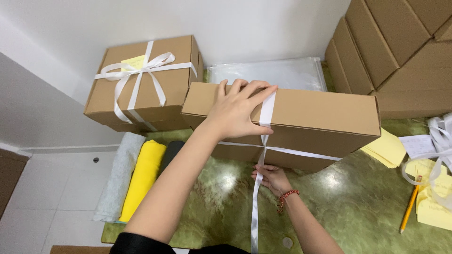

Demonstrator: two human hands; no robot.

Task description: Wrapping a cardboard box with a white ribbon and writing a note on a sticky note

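Observation:
A flat brown cardboard box (320, 113) is tipped up on its edge on the green marble table (348, 207). A white ribbon (266, 113) runs over its top and crosses on the side facing me, with a long tail hanging toward me. My left hand (238, 110) lies flat on the box top, fingers pressing the ribbon down. My right hand (272, 178), with a red bead bracelet on the wrist, is under the box's lower edge and pinches the ribbon near the crossing.
A second brown box tied with a white bow (146, 82) and a yellow note sits at back left. Clear plastic bags (287, 73) lie behind. Stacked cardboard boxes (395, 51) stand at right. Yellow notes (388, 148), loose ribbon (440, 141), a pencil (410, 207) and folded cloths (141, 176) surround the box.

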